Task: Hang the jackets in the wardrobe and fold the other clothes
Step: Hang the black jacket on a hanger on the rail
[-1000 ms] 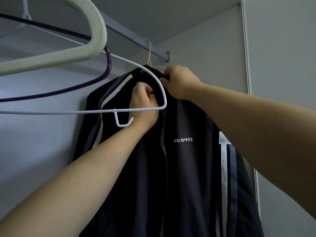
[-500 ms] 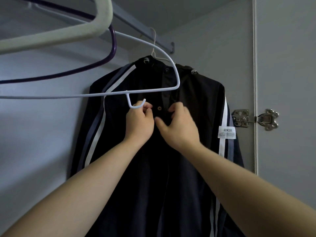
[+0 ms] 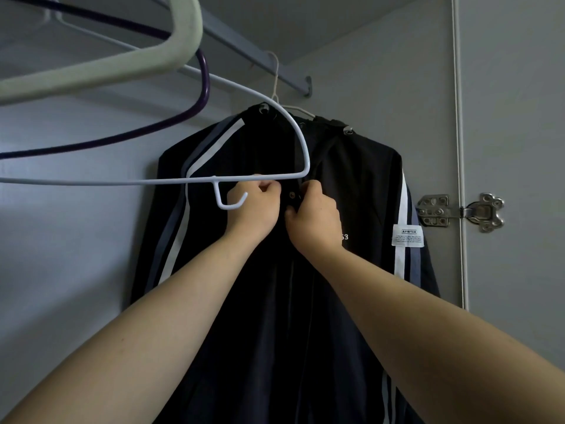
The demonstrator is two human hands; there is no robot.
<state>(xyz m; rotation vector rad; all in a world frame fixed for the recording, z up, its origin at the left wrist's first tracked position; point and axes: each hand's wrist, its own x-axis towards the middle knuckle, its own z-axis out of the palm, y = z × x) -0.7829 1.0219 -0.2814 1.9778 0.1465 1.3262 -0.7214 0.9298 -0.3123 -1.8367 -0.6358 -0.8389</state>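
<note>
Left hand (image 3: 253, 203) and right hand (image 3: 315, 215) have dropped from collar to chest, each pinching a front edge of the jacket (image 3: 360, 185) at a snap (image 3: 292, 195). Jacket hangs from rail (image 3: 244, 53), 12 o'clock. Already hung, likely being fastened shut.

**Black jacket, striped sleeves, pale wardrobe**

The jacket (image 3: 351, 179) is black, with a white stripe and a grey-blue stripe side by side down each sleeve. Its label (image 3: 408, 235) is white with dark lettering, and small white print shows on the chest. The thick hanger (image 3: 122, 65) is pale greenish cream, the purple hanger (image 3: 122, 136) is deep violet, and the thin hanger (image 3: 153, 181) is white. The rail (image 3: 244, 47) is grey-blue, the wardrobe wall (image 3: 76, 240) pale grey, the hinge (image 3: 461, 211) silver.
</note>
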